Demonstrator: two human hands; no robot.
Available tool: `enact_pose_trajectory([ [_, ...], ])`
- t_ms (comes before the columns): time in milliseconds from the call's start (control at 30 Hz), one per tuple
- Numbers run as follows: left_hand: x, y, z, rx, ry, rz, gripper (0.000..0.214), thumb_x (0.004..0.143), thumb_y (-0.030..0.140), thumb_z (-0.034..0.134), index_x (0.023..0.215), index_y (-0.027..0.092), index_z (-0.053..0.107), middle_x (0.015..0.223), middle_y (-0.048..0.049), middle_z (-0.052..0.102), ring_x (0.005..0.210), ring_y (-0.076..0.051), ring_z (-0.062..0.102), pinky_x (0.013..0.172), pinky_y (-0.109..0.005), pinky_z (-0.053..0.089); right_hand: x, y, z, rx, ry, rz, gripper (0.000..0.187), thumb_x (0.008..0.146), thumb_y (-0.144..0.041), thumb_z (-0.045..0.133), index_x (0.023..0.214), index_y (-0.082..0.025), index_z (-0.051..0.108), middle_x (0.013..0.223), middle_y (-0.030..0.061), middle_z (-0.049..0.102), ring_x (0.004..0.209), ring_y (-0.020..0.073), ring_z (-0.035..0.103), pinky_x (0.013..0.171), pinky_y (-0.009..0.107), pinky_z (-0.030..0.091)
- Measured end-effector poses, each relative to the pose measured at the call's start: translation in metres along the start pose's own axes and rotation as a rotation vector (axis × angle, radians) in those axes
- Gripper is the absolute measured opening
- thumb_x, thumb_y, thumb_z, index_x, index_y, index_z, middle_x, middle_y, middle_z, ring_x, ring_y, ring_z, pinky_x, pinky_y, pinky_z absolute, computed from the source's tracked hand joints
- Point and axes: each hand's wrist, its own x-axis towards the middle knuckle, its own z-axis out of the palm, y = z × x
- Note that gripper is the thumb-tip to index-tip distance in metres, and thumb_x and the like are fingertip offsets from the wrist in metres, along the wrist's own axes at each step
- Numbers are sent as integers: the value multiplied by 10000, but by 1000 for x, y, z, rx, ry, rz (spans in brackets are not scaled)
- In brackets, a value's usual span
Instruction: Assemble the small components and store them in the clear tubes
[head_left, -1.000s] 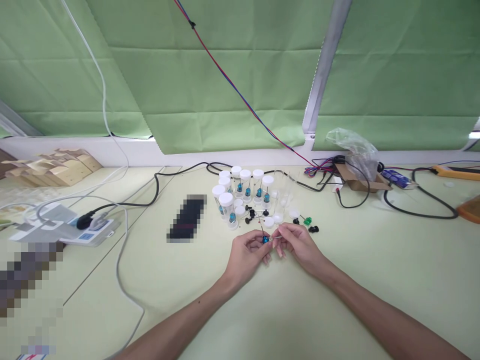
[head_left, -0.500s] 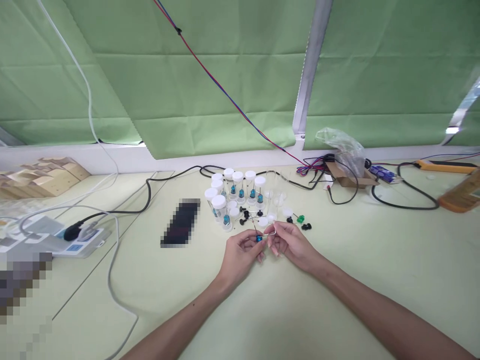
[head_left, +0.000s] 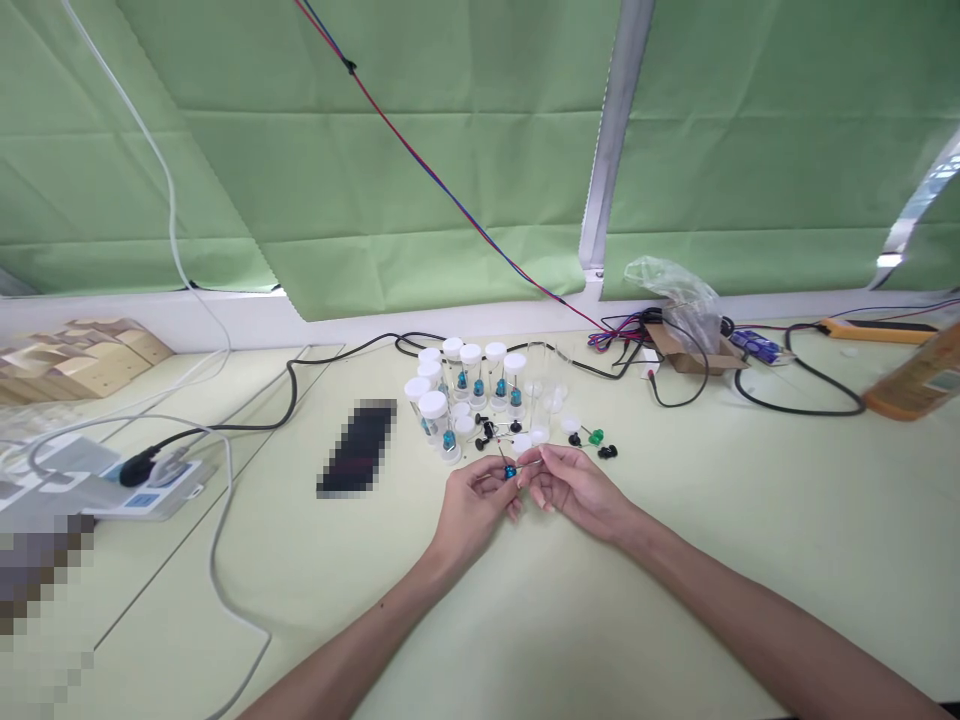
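Tabletop (head_left: 525, 620) in pale green stretched before a person whose two bare forearms came in from the bottom edge, the hands nearly meeting at the centre. The left hand (head_left: 469, 500) pinched a small blue piece (head_left: 510, 472) between thumb and forefinger, just above the table, with a thin dark stem (head_left: 502, 450) rising from it. The right hand (head_left: 585, 490) gripped a slender metal rod (head_left: 531, 462) between thumb and fingertips, its end pointing at the blue piece; whether the two touched was too small to tell. Just beyond the hands stood a cluster of clear tubes (head_left: 448, 440) with white lids (head_left: 433, 404), blue pieces visible inside several, and to their right some uncapped tubes (head_left: 540, 400). Loose white caps (head_left: 570, 424), small black parts (head_left: 607, 452) and one green part (head_left: 596, 437) lay scattered near the fingers. To the left were a blurred dark rectangle (head_left: 356, 450), a white power strip (head_left: 161, 490) and wooden blocks (head_left: 112, 370); at the back right, a clear plastic bag (head_left: 679, 305) rested in a cardboard box (head_left: 701, 358). Green blinds (head_left: 420, 180) hung behind.
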Motion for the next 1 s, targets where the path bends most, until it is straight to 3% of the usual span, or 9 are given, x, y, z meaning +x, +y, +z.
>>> enact_pose_trajectory([
  [567, 0, 2, 0, -43, 6, 0, 285, 710, 350, 741, 862, 123, 661, 620, -7, 622, 512, -113, 570, 487, -220, 484, -1, 3, -1, -35, -39, -5, 240, 907, -337, 585, 1063, -178, 675, 963, 78, 673, 588, 93, 572, 566, 248, 417],
  [1000, 0, -1, 0, -46, 1, 1, 305, 685, 376, 758, 846, 134, 666, 653, -13, 620, 520, -117, 567, 486, -218, 469, -2, 2, 0, -176, 6, -27, 253, 865, -363, 632, 1041, -186, 670, 910, 54, 675, 545, 82, 533, 570, 245, 435],
])
